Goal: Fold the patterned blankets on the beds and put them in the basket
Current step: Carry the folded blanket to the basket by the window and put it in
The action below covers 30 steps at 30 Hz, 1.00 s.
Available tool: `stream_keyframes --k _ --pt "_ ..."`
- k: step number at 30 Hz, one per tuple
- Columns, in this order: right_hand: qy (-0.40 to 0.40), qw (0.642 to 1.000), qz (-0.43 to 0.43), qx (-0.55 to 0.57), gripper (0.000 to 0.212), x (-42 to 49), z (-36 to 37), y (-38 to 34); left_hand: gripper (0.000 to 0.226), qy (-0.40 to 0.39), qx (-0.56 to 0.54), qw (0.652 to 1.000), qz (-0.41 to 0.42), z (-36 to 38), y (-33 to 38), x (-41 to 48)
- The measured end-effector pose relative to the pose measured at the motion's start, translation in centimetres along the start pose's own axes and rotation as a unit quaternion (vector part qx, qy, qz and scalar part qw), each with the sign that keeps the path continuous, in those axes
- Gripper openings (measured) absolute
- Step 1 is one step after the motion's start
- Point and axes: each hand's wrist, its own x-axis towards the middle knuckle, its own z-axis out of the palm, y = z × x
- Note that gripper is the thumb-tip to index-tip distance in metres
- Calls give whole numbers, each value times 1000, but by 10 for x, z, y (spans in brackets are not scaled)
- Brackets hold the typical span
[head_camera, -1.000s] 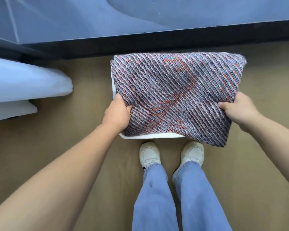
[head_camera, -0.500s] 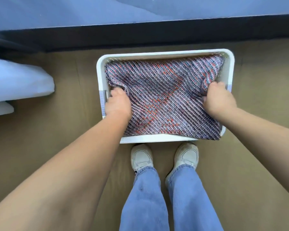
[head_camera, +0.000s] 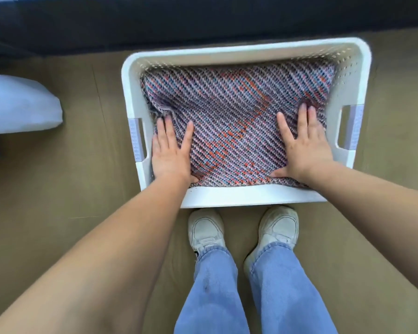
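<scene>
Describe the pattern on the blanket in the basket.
Diagonal stripes in purple, white, blue and orange-red on the folded knitted blanket, seen best in the head view.

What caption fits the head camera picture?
The left hand and right hand press the folded blanket flat in the basket.

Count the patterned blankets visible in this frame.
1. The patterned blanket lies folded in the white basket, under the left hand and right hand pressing flat on it. Another beneath it would be hidden.
</scene>
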Motion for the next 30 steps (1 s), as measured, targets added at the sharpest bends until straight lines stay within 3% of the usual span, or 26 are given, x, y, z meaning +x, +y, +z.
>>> stream_keyframes --k 8,10,13,14,15,17,20,23,27,30 --pt "-51 998 25 41 139 31 6 -10 139 -23 -39 999 -1 -1 3 18" --pt "-47 997 14 62 128 19 -12 -11 137 -21 -87 996 1 -13 7 5" --pt "188 976 -82 78 77 4 -39 -18 133 144 -191 970 45 -38 4 -8" --pt "239 961 -103 88 78 2 -47 -21 133 193 -208 957 67 -45 2 -6" --pt "230 963 -117 79 92 3 -55 -25 135 205 -202 954 82 -53 0 -2" --pt "148 981 -119 35 125 12 -63 -29 143 157 -151 972 83 -59 -6 11" --pt "52 991 -100 -65 147 45 -53 -26 149 94 -55 991 80 -45 -13 37" --pt "-2 990 -103 -96 153 70 -35 -25 153 68 -12 995 72 -25 -8 59" --pt "17 992 -93 -87 157 93 -18 -27 156 83 6 996 43 -13 -1 81" --pt "7 992 -85 -92 157 90 -23 -28 156 48 9 998 43 -19 -1 79"
